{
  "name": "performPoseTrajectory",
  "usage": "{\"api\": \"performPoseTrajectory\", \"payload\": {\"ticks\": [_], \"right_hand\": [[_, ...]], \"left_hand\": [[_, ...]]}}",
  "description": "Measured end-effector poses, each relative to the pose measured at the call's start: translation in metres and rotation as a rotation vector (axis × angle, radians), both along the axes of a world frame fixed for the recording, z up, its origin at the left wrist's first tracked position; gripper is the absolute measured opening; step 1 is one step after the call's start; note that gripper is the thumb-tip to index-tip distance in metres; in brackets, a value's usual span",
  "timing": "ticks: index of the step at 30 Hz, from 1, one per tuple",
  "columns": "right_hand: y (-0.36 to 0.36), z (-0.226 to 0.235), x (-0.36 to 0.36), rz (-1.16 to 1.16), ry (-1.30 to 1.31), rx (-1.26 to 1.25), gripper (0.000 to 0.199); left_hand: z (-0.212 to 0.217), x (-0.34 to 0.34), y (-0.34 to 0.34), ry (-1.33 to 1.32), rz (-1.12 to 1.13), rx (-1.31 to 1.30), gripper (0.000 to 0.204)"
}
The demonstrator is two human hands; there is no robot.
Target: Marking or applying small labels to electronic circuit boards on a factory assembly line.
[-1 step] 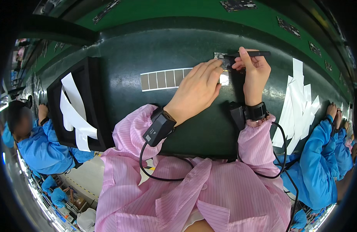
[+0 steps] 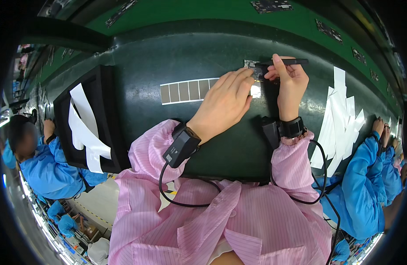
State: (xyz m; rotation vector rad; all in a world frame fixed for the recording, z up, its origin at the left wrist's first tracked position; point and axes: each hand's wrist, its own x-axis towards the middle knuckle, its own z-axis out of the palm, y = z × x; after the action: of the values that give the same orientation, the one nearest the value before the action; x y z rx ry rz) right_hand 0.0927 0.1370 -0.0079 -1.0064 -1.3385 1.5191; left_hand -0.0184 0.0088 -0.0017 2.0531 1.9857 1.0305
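Step in hand, as I judge it: fine work on a small circuit board (image 2: 251,64), with one hand steadying and the other applying a tool. The board lies on the counter (image 2: 203,154), beyond and between my hands, partly covered by my left fingertips.

Left hand (image 2: 225,98): palm down, fingers extended close together, fingertips at the near side of the board. The thumb lies lower, apart from the board. Whether the fingertips pinch anything, I cannot tell. This hand also covers the right end of a strip of grey stickers (image 2: 185,91).

Right hand (image 2: 290,81): raised on its wrist, with thumb and fingers closed on a black pen-like tool (image 2: 298,61). The tool lies roughly level, back end to the right, working end toward the board. Contact between tip and board is too small to confirm.

Next move, in my judgement: it calls for firm left fingertips, a light right grip and a small, controlled tool stroke, without dragging the board.

Forearms: both reach forward from my body, the left slanting inward to the right, the right almost straight ahead. Each wrist carries a black device; cables run back from them.
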Motion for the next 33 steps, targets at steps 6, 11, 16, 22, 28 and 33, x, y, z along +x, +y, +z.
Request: {"api": "performPoseTrajectory", "payload": {"ticks": [6, 11, 16, 22, 28, 33], "right_hand": [[0.000, -0.002, 0.000, -0.006, -0.015, 0.018, 0.016], [0.000, -0.003, -0.001, 0.002, -0.009, 0.031, 0.015], [-0.001, -0.003, -0.001, -0.011, -0.006, 0.019, 0.015], [0.000, -0.002, -0.002, -0.027, -0.013, 0.037, 0.016], [0.007, 0.001, 0.007, -0.130, 0.159, 0.022, 0.016], [0.023, -0.002, 0.030, -0.259, 0.183, 0.065, 0.019]], "left_hand": [[0.001, 0.002, 0.002, 0.029, 0.020, -0.006, 0.042], [0.002, 0.003, 0.003, 0.036, 0.036, -0.006, 0.042], [-0.001, 0.002, 0.004, 0.087, 0.017, -0.038, 0.039], [0.001, 0.003, 0.006, 0.144, 0.030, -0.027, 0.038], [0.012, -0.007, 0.012, -0.036, 0.017, -0.079, 0.047], [0.011, -0.019, 0.034, -0.060, -0.048, 0.010, 0.062]]}}
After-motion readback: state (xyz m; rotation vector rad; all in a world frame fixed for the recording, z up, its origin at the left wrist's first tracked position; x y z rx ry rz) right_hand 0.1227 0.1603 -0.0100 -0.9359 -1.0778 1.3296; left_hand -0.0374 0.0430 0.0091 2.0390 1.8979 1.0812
